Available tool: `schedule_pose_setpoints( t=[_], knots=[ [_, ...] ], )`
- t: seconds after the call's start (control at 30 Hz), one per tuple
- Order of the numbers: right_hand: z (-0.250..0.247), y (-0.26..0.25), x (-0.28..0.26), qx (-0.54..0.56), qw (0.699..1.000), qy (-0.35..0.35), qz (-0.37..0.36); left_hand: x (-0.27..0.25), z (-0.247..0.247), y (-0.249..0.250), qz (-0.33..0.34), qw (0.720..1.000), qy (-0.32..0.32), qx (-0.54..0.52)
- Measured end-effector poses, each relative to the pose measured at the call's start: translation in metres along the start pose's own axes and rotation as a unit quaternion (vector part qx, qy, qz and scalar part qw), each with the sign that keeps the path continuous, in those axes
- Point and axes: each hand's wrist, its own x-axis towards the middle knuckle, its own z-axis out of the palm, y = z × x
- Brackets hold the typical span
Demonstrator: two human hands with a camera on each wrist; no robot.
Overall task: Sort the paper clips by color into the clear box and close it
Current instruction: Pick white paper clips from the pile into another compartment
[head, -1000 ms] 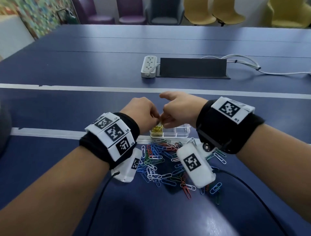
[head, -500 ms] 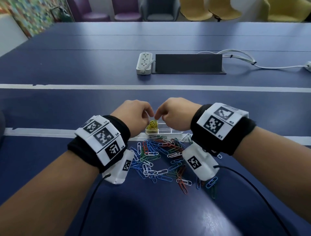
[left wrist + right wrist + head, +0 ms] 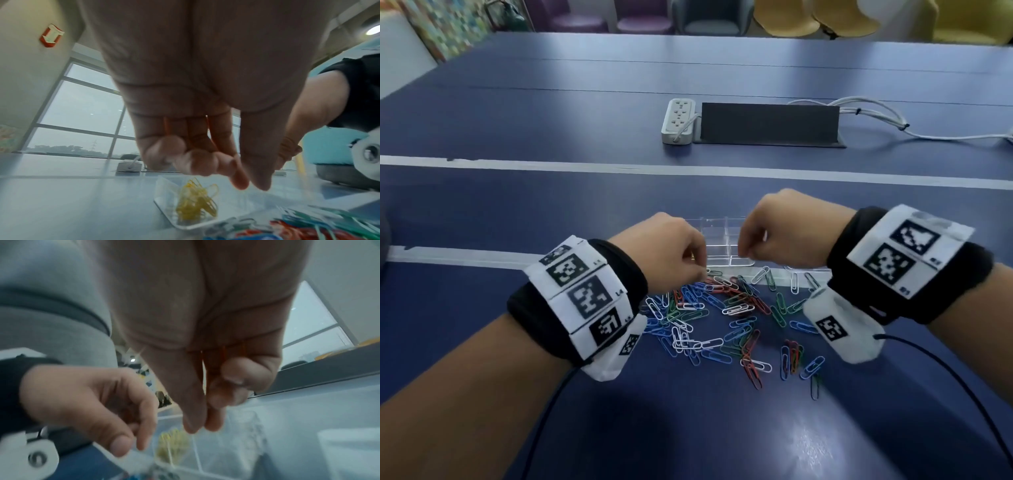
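The clear box (image 3: pixel 726 233) stands open on the blue table just beyond a loose pile of paper clips (image 3: pixel 722 315) in blue, white, red and green. Yellow clips (image 3: pixel 195 204) lie heaped in its left compartment (image 3: pixel 172 446); my left hand hides them in the head view. My left hand (image 3: pixel 702 270) hovers at the box's near left corner, above the pile's far edge. Its fingers are curled, thumb against index (image 3: pixel 252 185), with no clip showing between them. My right hand (image 3: pixel 744 251) hangs over the box's middle, thumb and index tips together (image 3: pixel 195 428), nothing visible in them.
A white power strip (image 3: pixel 678 120) and a black cable cover (image 3: pixel 767 123) lie farther back, with white cables (image 3: pixel 876 116) running off right. Chairs line the table's far side. Thin black cords trail from both wrist cameras along the near table.
The hands were pressed together over the box, holding yellow clips. The clips now lie in the left compartment, and the hands have drawn apart, the left sinking toward the pile.
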Motion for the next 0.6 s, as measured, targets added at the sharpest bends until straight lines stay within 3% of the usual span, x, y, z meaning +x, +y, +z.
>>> schedule_pose_setpoints(
  t=[0.17, 0.3, 0.47, 0.6],
  knots=[
    [0.022, 0.002, -0.009, -0.118, 0.992, -0.035, 0.025, 0.009, 0.013, 0.021, 0.032, 0.998, -0.003, 0.05],
    [0.025, 0.002, -0.012, -0.14, 0.989, -0.027, 0.038, 0.017, 0.018, 0.031, 0.026, 0.996, -0.013, 0.09],
    [0.022, 0.015, -0.014, -0.053, 0.998, -0.013, 0.021, 0.02, 0.022, 0.033, 0.009, 0.996, -0.026, 0.088],
    [0.007, 0.029, -0.023, 0.056, 0.996, 0.031, 0.056, 0.019, 0.021, 0.031, 0.022, 0.998, -0.025, 0.055]
  ],
)
